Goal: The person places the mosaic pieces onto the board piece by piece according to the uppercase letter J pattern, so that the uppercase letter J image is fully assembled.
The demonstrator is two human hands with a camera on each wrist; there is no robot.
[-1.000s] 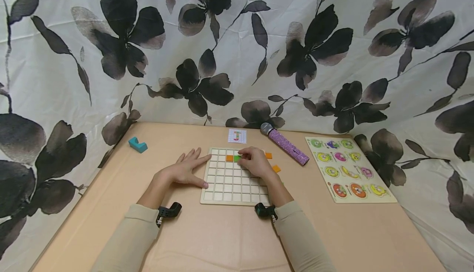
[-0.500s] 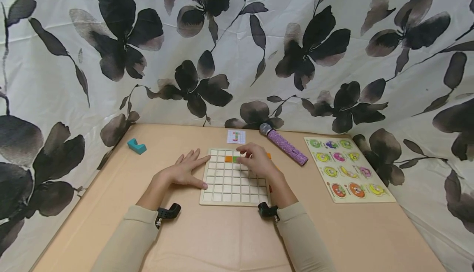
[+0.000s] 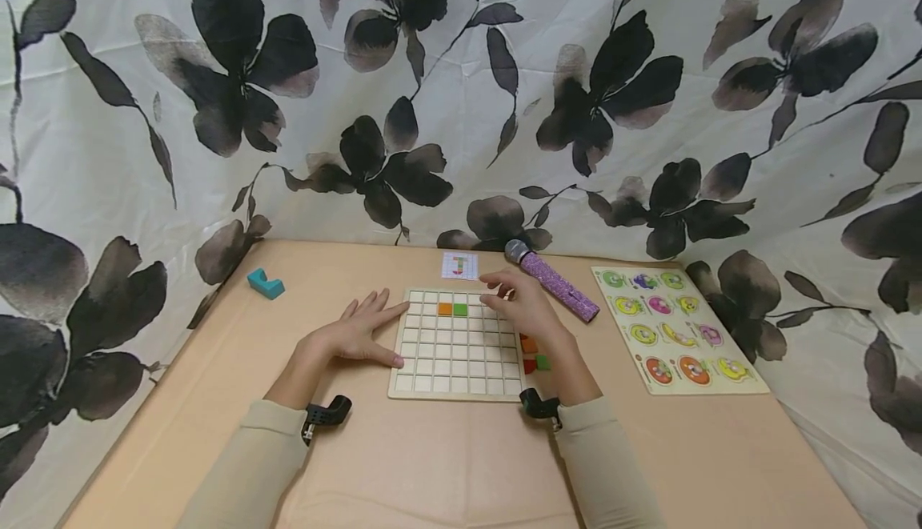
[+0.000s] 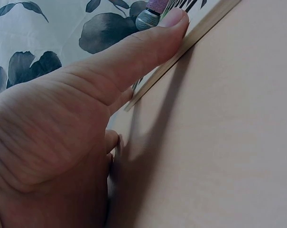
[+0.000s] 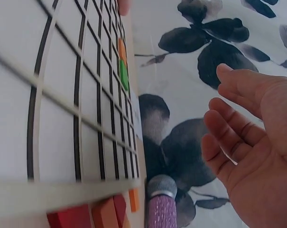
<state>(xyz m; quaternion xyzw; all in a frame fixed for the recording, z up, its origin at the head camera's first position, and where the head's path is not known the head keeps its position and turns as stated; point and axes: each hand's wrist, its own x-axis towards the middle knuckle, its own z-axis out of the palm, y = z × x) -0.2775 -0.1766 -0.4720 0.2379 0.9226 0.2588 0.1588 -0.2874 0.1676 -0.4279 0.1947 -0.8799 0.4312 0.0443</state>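
Note:
A pale grid board [image 3: 454, 353] lies on the table, with an orange tile [image 3: 445, 309] and a green tile [image 3: 460, 310] side by side in its second row. My left hand [image 3: 353, 337] is spread at the board's left edge; in the left wrist view its thumb [image 4: 152, 50] rests on the rim. Over the board's upper right part hovers my right hand [image 3: 529, 305], fingers loosely bent. The right wrist view shows nothing in that hand [image 5: 257, 156]. Loose red [image 3: 530, 366], green [image 3: 543, 362] and orange tiles [image 3: 529, 345] lie beside the board's right edge, partly hidden by the right arm.
Behind the board lies a small pattern card [image 3: 459, 266]. A glittery purple microphone [image 3: 558, 285] lies to its right. Farther right is a board with fruit pictures [image 3: 670, 329]. A teal curved block [image 3: 266, 282] sits at back left. Floral cloth [image 3: 504, 97] hangs behind the table.
My right hand has let go of the green tile, leaving it beside the orange one, and has moved right. Loose tiles near its wrist have come into view. The left hand stays put.

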